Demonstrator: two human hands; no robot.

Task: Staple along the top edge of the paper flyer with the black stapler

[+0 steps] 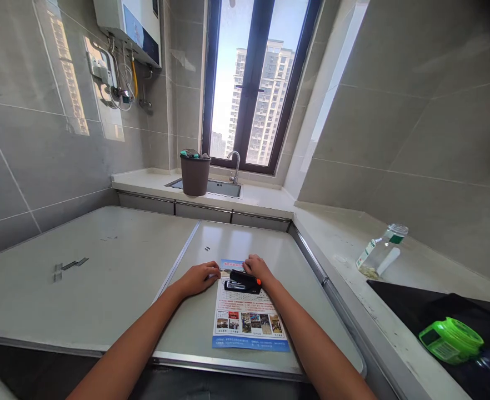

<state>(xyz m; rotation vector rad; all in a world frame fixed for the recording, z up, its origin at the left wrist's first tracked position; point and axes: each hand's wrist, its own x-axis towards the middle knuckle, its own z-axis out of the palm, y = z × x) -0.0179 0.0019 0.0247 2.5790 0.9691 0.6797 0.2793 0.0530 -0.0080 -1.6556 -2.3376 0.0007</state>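
Note:
A printed sheet [249,322] with a blue lower band and small photos lies on the pale folding table [178,328]. On its upper part rests a black stapler [243,281] with an orange part at its right end. My left hand [200,278] lies on the table at the sheet's left edge, its fingers bent and partly hidden; whether it holds anything cannot be made out. At the stapler's right end is my right hand [257,268], fingers curled by the sheet's top edge; its grip is unclear.
Staple strips [75,264] lie on the left table half, small pieces [207,249] beyond the sheet. A brown bin [195,175] stands by the sink [224,189]. On the right counter are a glass bottle [380,253] and a green container [451,340].

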